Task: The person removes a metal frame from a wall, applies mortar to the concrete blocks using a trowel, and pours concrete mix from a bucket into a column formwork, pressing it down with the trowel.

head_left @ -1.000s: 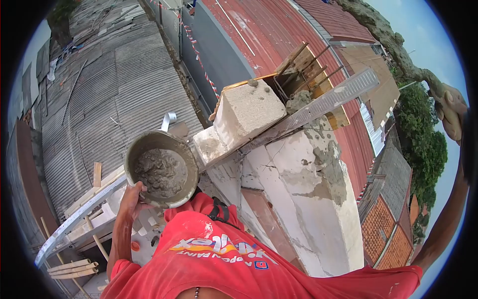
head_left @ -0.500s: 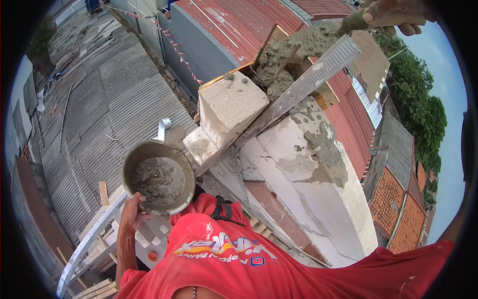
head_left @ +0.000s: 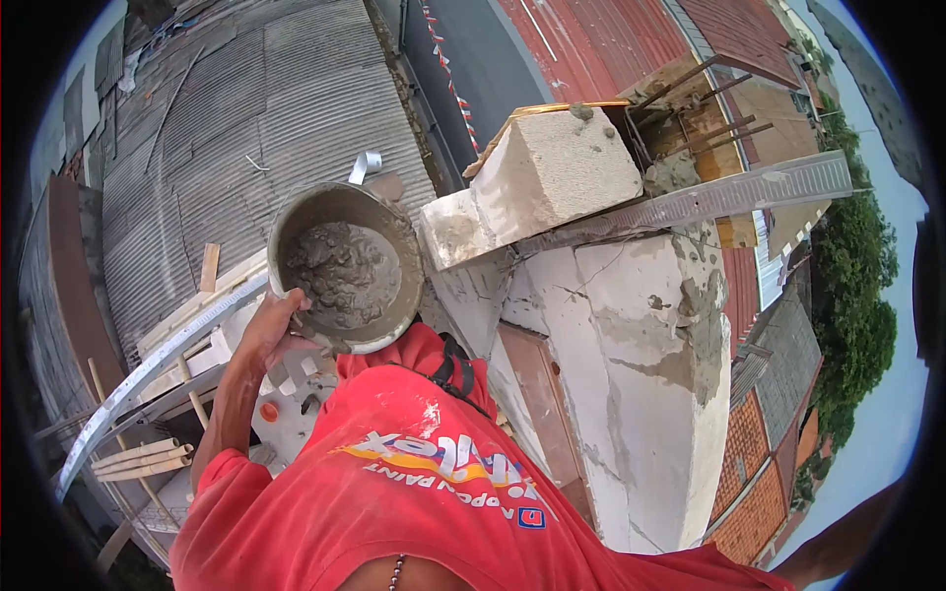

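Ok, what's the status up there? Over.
Left grip holding bucket by its rim; right grip out of view. Grey mortar inside. Rods beside the pale block could obstruct.

We are overlooking, in daylight, a grey corrugated roof (head_left: 325,108), a red ribbed roof (head_left: 601,39), orange roof tiles (head_left: 747,438) and leafy green trees (head_left: 852,335).

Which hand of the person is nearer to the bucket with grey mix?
Left. The left hand holds the bucket at its rim; the right hand is out of view, the right arm at the picture's lower right, apart from the bucket.
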The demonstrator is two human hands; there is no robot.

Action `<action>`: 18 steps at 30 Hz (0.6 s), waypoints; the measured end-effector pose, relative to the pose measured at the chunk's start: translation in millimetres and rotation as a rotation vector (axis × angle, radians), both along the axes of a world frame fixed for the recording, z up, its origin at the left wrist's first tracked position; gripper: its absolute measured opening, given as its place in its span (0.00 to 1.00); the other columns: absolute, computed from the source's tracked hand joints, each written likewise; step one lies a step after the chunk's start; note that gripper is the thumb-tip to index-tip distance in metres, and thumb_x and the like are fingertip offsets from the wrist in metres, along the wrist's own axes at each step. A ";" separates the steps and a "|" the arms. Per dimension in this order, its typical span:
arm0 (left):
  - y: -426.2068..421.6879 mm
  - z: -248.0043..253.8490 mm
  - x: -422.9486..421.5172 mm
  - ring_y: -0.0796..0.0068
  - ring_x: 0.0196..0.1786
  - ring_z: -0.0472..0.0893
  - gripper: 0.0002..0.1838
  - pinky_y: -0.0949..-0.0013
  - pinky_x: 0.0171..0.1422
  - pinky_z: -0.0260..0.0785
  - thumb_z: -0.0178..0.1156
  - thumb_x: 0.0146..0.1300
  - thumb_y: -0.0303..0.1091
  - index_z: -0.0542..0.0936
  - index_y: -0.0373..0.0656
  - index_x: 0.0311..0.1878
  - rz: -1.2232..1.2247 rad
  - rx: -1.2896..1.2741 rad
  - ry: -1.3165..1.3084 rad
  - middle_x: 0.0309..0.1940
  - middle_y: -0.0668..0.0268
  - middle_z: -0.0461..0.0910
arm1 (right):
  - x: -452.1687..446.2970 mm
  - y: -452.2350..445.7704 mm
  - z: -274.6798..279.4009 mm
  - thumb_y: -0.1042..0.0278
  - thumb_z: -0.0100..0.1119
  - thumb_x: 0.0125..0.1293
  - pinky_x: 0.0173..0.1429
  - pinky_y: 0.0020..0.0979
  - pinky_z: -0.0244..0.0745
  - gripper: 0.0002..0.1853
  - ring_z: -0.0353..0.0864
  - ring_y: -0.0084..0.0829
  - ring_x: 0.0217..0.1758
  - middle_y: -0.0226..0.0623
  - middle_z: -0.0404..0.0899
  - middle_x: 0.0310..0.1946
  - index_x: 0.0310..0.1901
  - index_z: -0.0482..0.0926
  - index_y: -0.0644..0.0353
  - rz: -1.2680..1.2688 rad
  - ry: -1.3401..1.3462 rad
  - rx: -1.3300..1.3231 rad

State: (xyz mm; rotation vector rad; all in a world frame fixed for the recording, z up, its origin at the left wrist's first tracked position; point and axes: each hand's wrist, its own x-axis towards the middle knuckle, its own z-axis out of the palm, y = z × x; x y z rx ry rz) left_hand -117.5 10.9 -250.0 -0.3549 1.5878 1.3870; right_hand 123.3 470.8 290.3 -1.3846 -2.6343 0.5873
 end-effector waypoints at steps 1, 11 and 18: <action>5.8 7.0 3.2 0.52 0.58 0.79 0.15 0.36 0.52 0.82 0.56 0.71 0.41 0.68 0.44 0.53 0.047 0.023 0.003 0.53 0.58 0.70 | 9.6 -7.5 5.1 0.59 0.62 0.72 0.23 0.21 0.70 0.23 0.71 0.22 0.27 0.39 0.76 0.47 0.62 0.70 0.61 -0.015 0.049 -0.046; 14.8 20.0 5.5 0.56 0.59 0.78 0.28 0.38 0.57 0.80 0.54 0.73 0.41 0.59 0.45 0.71 0.035 -0.009 0.017 0.57 0.60 0.70 | 16.8 -91.9 -138.0 0.51 0.71 0.60 0.40 0.31 0.75 0.32 0.81 0.34 0.36 0.44 0.81 0.39 0.55 0.77 0.71 0.454 0.044 -0.004; 8.8 11.3 5.2 0.57 0.61 0.74 0.30 0.41 0.51 0.83 0.57 0.70 0.41 0.59 0.48 0.72 0.048 0.040 -0.008 0.53 0.60 0.69 | -79.1 -172.5 -382.1 0.59 0.64 0.68 0.33 0.44 0.77 0.22 0.86 0.47 0.35 0.44 0.80 0.37 0.55 0.80 0.68 0.843 -0.158 -0.036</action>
